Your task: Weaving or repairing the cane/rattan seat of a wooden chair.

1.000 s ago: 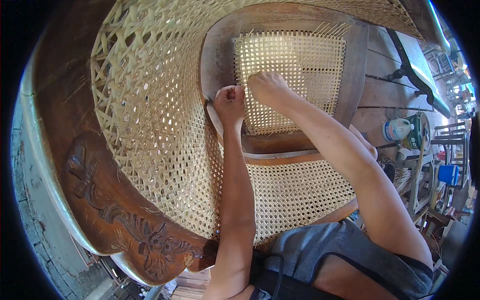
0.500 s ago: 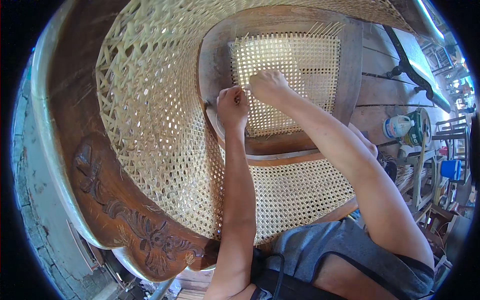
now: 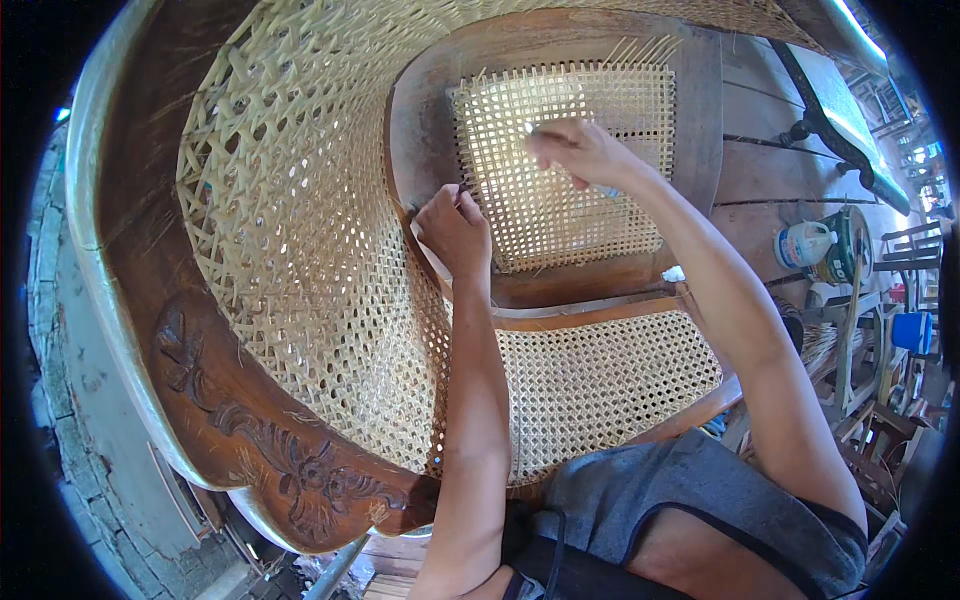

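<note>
A square panel of woven cane [image 3: 560, 235] fills the opening of a brown wooden seat frame [image 3: 690, 180], with loose strand ends [image 3: 645, 50] sticking up at its far right. My left hand [image 3: 455, 232] is closed at the panel's left edge, thumb and finger pressed together on the frame; whatever they pinch is hidden. Above the middle of the weave my right hand [image 3: 582, 152] is raised, its fingers curled and smeared by motion. A pale tip shows at its fingers and something bluish below it, too blurred to name.
A curved cane backrest [image 3: 300, 220] with a carved wooden rim [image 3: 310, 470] wraps round the left side. Nearer me lies another cane panel [image 3: 600, 375]. To the right are a white jug [image 3: 805, 245], a blue container [image 3: 910, 332] and a dark-framed piece of furniture [image 3: 825, 125].
My right hand has moved away from the left one, rightward over the weave. The left hand has turned slightly and stayed at the panel's left edge. The view has shifted a little.
</note>
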Available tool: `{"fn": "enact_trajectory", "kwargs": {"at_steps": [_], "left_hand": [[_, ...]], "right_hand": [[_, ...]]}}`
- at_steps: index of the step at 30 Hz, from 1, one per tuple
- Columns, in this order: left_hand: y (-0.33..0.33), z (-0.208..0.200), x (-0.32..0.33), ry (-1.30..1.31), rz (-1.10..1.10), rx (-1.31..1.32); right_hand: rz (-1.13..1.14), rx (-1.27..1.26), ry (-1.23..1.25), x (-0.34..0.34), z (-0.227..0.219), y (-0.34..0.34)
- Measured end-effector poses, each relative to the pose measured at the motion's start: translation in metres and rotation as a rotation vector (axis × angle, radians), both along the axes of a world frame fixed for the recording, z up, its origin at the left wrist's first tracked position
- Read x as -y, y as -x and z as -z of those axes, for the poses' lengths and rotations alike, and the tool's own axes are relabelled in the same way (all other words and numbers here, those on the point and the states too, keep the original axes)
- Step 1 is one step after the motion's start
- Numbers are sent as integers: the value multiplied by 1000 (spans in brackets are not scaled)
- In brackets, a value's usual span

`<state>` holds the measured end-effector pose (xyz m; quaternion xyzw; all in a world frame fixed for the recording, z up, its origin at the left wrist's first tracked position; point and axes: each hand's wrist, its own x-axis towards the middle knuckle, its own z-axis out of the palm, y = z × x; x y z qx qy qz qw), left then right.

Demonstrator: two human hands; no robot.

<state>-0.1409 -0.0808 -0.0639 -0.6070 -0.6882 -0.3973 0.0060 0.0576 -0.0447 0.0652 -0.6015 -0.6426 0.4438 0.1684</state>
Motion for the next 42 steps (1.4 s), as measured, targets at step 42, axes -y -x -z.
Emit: {"fn": "enact_trajectory", "kwargs": {"at_steps": [42], "left_hand": [[29, 42, 0, 186, 211, 349]], "right_hand": [[147, 389, -1007, -104, 1, -118]]}}
